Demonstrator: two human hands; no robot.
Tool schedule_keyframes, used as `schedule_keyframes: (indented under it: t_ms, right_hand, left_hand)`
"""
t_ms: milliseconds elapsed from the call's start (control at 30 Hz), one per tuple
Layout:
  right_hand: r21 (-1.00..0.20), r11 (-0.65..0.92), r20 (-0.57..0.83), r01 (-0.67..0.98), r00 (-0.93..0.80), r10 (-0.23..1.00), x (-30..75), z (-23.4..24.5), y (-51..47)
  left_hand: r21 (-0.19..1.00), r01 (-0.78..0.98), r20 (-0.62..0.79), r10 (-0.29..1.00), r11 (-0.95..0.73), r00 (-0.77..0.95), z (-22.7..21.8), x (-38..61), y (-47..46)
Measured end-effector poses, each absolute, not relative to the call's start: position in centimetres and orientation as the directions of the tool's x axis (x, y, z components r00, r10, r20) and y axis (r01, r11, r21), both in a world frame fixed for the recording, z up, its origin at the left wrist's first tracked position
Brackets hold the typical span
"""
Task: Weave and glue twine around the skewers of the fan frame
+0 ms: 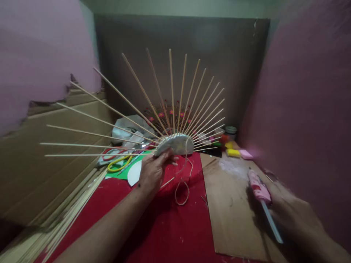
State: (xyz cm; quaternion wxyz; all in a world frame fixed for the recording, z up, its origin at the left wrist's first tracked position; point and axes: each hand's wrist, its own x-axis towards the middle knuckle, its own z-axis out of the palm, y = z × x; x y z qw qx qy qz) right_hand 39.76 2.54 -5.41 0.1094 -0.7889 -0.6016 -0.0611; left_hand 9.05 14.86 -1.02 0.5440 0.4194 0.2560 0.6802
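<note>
My left hand grips the lower left edge of a grey half-round base. Many thin wooden sticks fan out from its curved edge, up and to both sides. A thin twine hangs in a loop from the right part of the base. Off to the right, my right hand is closed around a pink hot glue gun; a pale glue stick juts from its back end. That hand is slightly blurred, and the gun stands apart from the fan, over the cardboard.
Red cloth covers the table, with a cardboard sheet on the right. Yellow-handled scissors and green paper lie at left. Behind stand a second, flower-decorated fan and a jar. Long strips line the left edge.
</note>
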Motion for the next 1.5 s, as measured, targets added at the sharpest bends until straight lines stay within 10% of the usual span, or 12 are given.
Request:
schedule_keyframes:
  t_ms: [267,367,467,700,867,1033,1233,1500]
  right_hand:
    - [-0.12,-0.166,0.196,0.979,0.188,0.962,41.5,-4.3,2.2]
    - [-0.578,-0.057,0.276,0.814,0.261,0.925,37.3,-1.9,2.5]
    - [-0.976,0.116,0.138,0.182,0.113,0.984,31.0,-0.7,4.1]
    - [-0.751,0.285,0.27,-0.595,0.117,0.956,22.8,-0.1,7.5]
    - [-0.773,0.295,0.215,-0.561,0.207,0.955,23.9,-0.3,8.3]
    - [-0.785,0.372,0.295,-0.495,0.229,0.928,25.6,-0.5,9.0]
    - [-0.769,0.291,0.254,-0.569,0.146,0.956,25.7,-0.5,8.9]
    - [-0.783,0.256,0.181,-0.567,0.187,0.966,25.4,-1.7,8.4]
  left_hand:
    - [0.724,-0.686,0.142,0.989,-0.072,0.046,-0.4,9.1,14.6]
    - [0.698,-0.716,0.08,0.989,0.034,0.125,0.0,9.3,13.9]
    - [0.65,-0.74,0.024,0.968,0.174,0.249,0.0,9.9,12.7]
    - [0.611,-0.698,0.043,0.865,0.372,0.499,-1.3,11.4,10.8]
    - [0.836,-0.407,0.016,0.725,0.368,0.688,-1.5,11.3,10.3]
    - [0.987,-0.16,0.097,0.819,-0.007,0.565,-0.4,10.4,10.3]
    - [0.947,-0.025,0.32,0.928,-0.321,0.191,0.5,9.2,11.9]
    - [0.709,0.286,0.668,0.744,-0.644,0.018,1.2,8.7,12.7]
